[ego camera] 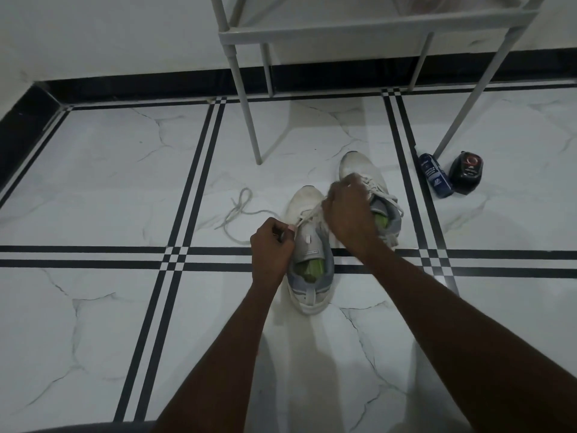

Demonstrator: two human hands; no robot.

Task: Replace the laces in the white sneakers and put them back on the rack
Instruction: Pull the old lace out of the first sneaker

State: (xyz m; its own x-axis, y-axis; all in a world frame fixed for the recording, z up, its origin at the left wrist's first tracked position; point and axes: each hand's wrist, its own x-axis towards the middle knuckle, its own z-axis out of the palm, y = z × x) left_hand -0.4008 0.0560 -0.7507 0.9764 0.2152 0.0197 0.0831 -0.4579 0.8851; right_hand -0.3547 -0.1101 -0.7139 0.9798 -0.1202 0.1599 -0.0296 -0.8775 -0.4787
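Note:
Two white sneakers with grey collars and green insoles stand side by side on the tiled floor. The nearer sneaker (pixel 307 245) sits in the middle; the farther sneaker (pixel 362 170) is behind and to its right. My left hand (pixel 271 248) pinches a lace end at the nearer shoe's left side. Over the same shoe's eyelets, my right hand (pixel 348 210) grips lace, its fingers curled and hiding part of both shoes. A loose white lace (pixel 240 210) lies coiled on the floor to the left.
A white metal rack (pixel 359 29) stands against the wall at the back, its legs reaching the floor beside the shoes. A blue bottle (pixel 435 175) and a black container (pixel 466 171) lie on the floor to the right.

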